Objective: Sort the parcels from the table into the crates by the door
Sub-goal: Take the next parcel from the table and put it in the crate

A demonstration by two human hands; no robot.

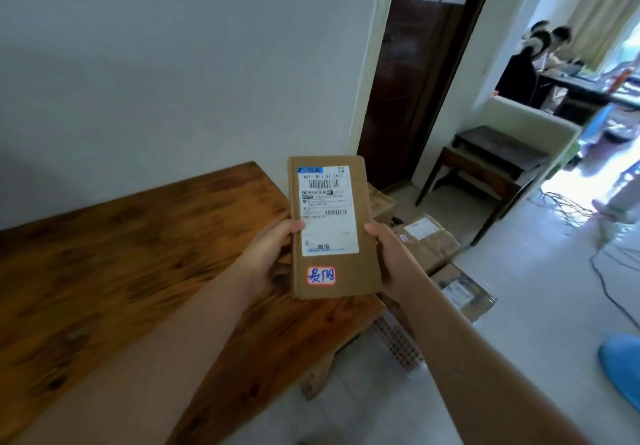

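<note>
A flat brown cardboard parcel (364, 273) with a white shipping label and a small red-edged sticker is held up in front of me, over the right end of the wooden table (138, 264). My left hand (268, 257) grips its left edge, thumb on the face. My right hand (388, 257) grips its right edge. Beyond the table's end, on the floor by the dark door (415, 73), lie other cardboard parcels (427, 240) and a perforated crate (398, 340), partly hidden by my right arm.
A dark wooden stool (485, 170) stands right of the door beside a pale armchair (533, 122). Cables (602, 271) trail over the white floor. A blue object (623, 368) sits at the right edge. People sit at a desk in the far room (533, 63).
</note>
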